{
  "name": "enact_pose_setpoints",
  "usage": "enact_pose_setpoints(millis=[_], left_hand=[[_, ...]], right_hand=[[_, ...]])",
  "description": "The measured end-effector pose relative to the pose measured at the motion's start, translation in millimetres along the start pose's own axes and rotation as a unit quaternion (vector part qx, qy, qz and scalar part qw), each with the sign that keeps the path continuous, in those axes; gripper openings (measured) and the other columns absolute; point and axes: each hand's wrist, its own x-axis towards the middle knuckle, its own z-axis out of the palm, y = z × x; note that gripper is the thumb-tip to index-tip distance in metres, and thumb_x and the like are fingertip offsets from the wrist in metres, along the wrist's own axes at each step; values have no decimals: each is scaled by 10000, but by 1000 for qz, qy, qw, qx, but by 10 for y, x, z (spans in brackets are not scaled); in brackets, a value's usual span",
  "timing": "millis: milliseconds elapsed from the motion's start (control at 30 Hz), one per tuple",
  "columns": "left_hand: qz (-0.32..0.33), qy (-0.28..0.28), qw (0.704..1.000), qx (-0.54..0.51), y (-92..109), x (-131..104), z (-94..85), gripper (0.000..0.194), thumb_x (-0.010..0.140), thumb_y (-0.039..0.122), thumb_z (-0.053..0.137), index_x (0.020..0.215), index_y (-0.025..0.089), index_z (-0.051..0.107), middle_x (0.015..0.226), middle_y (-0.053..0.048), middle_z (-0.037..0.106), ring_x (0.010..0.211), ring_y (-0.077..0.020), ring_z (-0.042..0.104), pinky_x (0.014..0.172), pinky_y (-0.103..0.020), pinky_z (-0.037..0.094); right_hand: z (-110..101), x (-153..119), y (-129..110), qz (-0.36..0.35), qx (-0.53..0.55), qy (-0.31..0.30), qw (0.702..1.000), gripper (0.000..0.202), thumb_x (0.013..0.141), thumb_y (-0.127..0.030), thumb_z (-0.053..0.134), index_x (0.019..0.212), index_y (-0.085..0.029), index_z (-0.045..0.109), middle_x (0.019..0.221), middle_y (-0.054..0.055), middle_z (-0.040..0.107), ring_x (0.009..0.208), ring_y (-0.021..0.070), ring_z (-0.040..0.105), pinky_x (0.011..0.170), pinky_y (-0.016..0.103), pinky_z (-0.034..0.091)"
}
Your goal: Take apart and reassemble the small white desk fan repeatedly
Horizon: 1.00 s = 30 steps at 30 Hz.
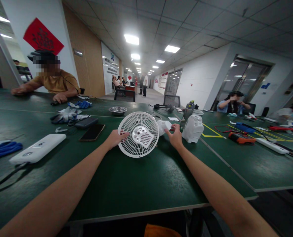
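A round white fan grille (126,144) stands tilted on the green table, its slotted centre plate facing me. My left hand (114,139) grips its left rim, the fingers reaching over the slats. To the right, my right hand (174,135) has its fingers closed at the end of a white cylindrical fan part (164,126), which sits partly behind the grille. Whether that part is joined to the grille I cannot tell. Just right of my right hand, a white vented plastic housing (193,129) stands upright on the table.
A phone (92,132), a dark case (86,122), gloves (67,116) and a white power bank-like device (39,148) lie left. Behind the grille is a metal bowl (118,110). An orange meter (241,137) lies right. Other people sit across the table (146,187).
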Motion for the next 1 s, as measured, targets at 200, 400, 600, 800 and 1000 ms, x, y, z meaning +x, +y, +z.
enact_pose_setpoints(millis=[200,400,600,800,1000], left_hand=[[3,7,1000,16,-27,15,-5,434,689,495,737,932,138,689,891,-103,751,789,-249,715,728,-378,569],[9,5,1000,21,-57,38,-8,420,695,490,730,921,138,692,876,-102,750,790,-251,712,718,-374,566],[7,11,1000,0,-34,23,8,427,664,486,760,886,127,690,813,-91,741,731,-235,699,710,-377,562],[-3,15,1000,-13,8,-5,22,407,656,465,774,878,133,699,813,-86,742,747,-241,698,719,-381,559],[1,7,1000,-4,-47,37,2,419,682,464,758,930,132,698,853,-100,746,776,-251,704,726,-393,559]], right_hand=[[-2,8,0,2,3,-9,1000,511,753,-567,620,1097,-226,456,1011,81,656,864,236,639,808,390,492],[-7,10,-1,5,-1,0,1000,528,740,-574,636,1089,-216,471,1009,96,653,865,242,639,805,388,491],[-1,18,17,8,-15,-13,1000,543,738,-590,627,1075,-199,459,994,95,649,876,238,632,819,377,480],[42,-29,58,63,-91,-79,991,556,689,-610,648,1010,-204,442,937,83,642,837,245,627,772,361,478],[60,-62,37,104,-170,-146,969,772,679,-556,688,1248,-181,326,1043,127,634,911,299,642,795,410,466]])
